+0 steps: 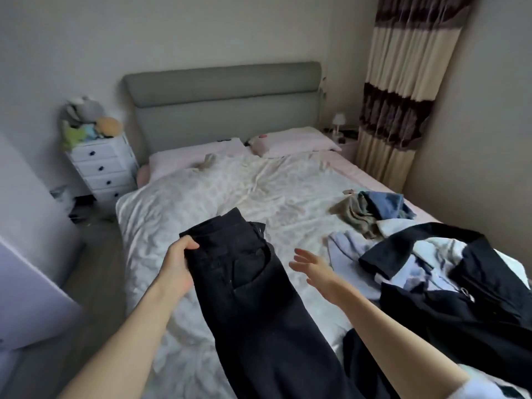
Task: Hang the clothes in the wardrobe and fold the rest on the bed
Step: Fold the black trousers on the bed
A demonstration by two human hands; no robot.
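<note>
Black trousers (247,283) hang over the near part of the bed (218,194), waistband up and legs trailing toward me. My left hand (177,266) grips the waistband's left edge. My right hand (312,267) hovers just right of the trousers with fingers spread, holding nothing. On the right side of the bed lies a dark navy and white jacket (449,280), with a pale blue garment (345,246) beside it. Farther back sits a small heap of grey and blue clothes (374,208). No wardrobe is in view.
Two pink pillows (293,141) lie against the grey headboard (224,90). A white drawer chest (102,167) with soft toys on top stands left of the bed. Clutter lies on the floor (74,205) there. A striped curtain (403,90) hangs at the right.
</note>
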